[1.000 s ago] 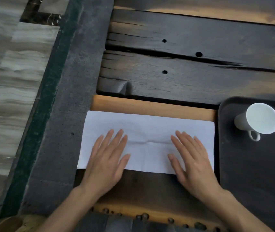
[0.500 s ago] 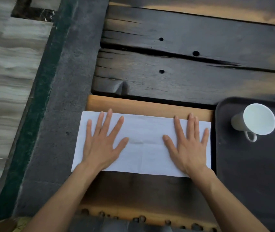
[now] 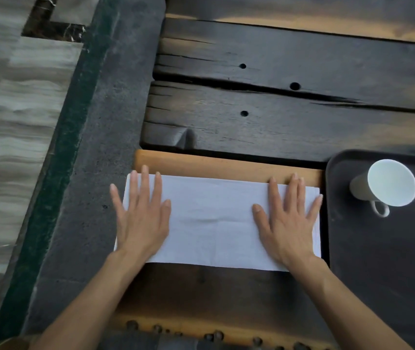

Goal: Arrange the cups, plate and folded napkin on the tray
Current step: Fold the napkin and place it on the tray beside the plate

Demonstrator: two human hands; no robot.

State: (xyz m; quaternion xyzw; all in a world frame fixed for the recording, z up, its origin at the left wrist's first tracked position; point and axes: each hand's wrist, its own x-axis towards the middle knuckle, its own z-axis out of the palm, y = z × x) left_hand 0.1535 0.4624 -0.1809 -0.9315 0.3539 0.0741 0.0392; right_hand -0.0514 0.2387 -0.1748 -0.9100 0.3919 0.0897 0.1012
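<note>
Head view. A white napkin (image 3: 214, 221) lies flat on the dark wooden worktop (image 3: 277, 122), just left of the black tray (image 3: 378, 274). Its right edge runs close beside the tray's left rim.

The left hand (image 3: 142, 221) presses flat on the napkin end farthest from the tray, fingers straight and spread, the little finger past the napkin's edge. The right hand (image 3: 286, 223) presses flat on the napkin end nearest the tray, fingers likewise straight and spread. Neither hand grasps anything.

One white cup (image 3: 388, 184) sits in the tray's far left corner, its handle toward the near side. Left of the tray, beyond the napkin, a grey stone border (image 3: 95, 173) runs along the worktop.
</note>
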